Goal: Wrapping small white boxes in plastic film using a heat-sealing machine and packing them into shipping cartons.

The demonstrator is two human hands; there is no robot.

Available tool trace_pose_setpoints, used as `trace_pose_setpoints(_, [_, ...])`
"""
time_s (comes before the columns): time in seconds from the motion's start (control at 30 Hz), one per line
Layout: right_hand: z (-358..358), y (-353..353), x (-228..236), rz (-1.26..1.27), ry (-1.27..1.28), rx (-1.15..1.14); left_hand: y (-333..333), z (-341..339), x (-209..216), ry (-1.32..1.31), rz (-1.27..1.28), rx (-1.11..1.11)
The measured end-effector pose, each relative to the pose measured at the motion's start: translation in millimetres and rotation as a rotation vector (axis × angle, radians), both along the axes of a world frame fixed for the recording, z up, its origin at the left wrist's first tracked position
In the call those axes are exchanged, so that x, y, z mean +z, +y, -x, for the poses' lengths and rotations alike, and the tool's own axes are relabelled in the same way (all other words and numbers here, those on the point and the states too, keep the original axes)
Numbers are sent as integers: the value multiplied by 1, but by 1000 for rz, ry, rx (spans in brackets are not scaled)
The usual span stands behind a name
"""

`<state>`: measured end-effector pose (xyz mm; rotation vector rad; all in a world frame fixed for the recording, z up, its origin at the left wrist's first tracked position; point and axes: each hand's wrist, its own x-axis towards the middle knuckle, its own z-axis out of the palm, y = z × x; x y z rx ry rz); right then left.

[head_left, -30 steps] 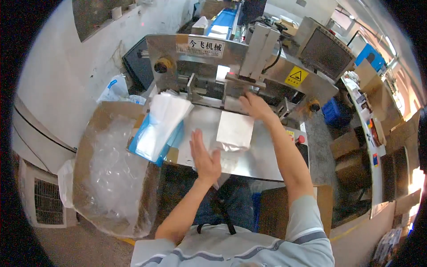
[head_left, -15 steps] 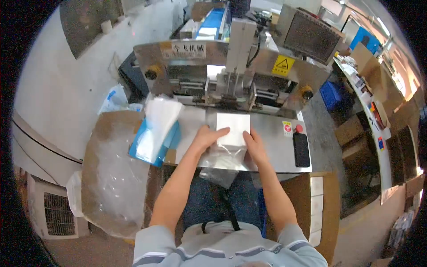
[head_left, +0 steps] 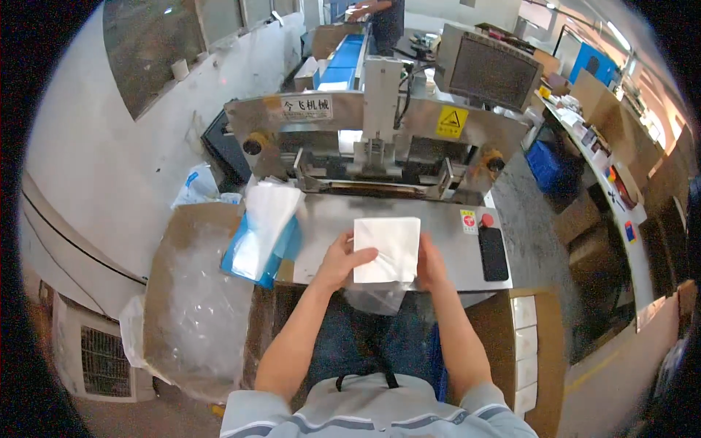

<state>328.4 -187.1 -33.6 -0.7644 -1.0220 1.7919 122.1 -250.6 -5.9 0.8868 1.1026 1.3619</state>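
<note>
A white square box (head_left: 387, 244) is held between my two hands over the front of the metal worktop (head_left: 321, 219). My left hand (head_left: 343, 259) grips its left side, thumb laid across the face. On the opposite side, my right hand (head_left: 432, 264) presses against the edge, its fingers partly hidden behind the box. Clear plastic film (head_left: 376, 301) hangs below the box over the worktop's front edge. Behind it stands a metal machine (head_left: 372, 157) with a crossbar, a central column and two side brackets.
A blue holder (head_left: 281, 248) with clear plastic bags (head_left: 266, 212) sits left, above a carton (head_left: 159, 292) of loose plastic film. At right are a black phone (head_left: 493, 254) and red button (head_left: 487, 220). White boxes (head_left: 526, 343) fill a carton below. Beyond, a person (head_left: 387, 25) stands beside a blue conveyor (head_left: 343, 62).
The box has come nearer my body, its broad face now tilted up toward me. My right thumb has left its face. The machine's side brackets have spread apart. A person shows at the back.
</note>
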Motion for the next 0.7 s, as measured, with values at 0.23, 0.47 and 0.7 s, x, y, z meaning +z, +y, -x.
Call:
trace_pose_setpoints(0.23, [-14,-4,21,-85,-41,240,-10,6,-4,-85,-64,-70])
trace_pose_setpoints(0.47, [-30,-29,51,-202,-246,220,-20,-10,9,-57,-20,-86])
trace_pose_setpoints(0.7, [-37,-51,60,-130,-95,162,-29,-5,-6,-389,101,-95])
